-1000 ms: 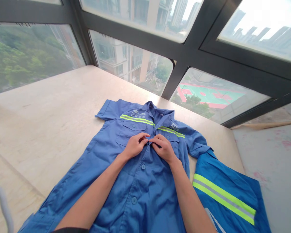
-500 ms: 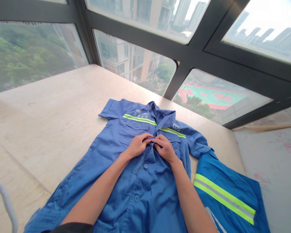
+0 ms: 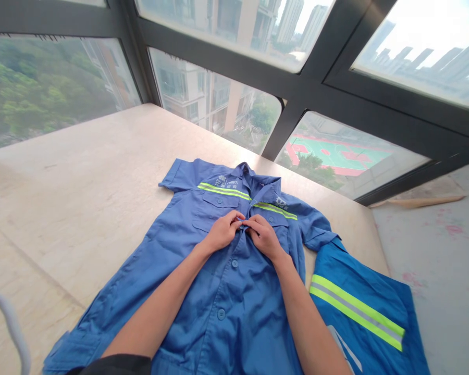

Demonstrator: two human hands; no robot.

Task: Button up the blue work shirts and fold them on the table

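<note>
A blue short-sleeved work shirt [image 3: 172,250] lies spread face up, its collar toward the window, with yellow-green reflective stripes across the chest. My left hand [image 3: 223,230] pinches the front placket at chest height. Close beside it, my right hand [image 3: 263,235] grips the placket's other side, and the fingertips of both hands meet. Whatever button is between them is hidden by the fingers. Below the hands a button [image 3: 235,264] and a lower button [image 3: 221,314] show on the closed front. Above them the collar is open.
A brighter blue folded garment [image 3: 369,281] with a wide reflective band lies at the right, touching the shirt's sleeve. The pale stone ledge [image 3: 82,172] runs up to dark window frames [image 3: 219,57]. A grey-white curved tube [image 3: 11,323] stands at the lower left.
Both hands keep their pinch on the placket with only slight finger movement. The view has shifted a little, and the shirt lies as before.
</note>
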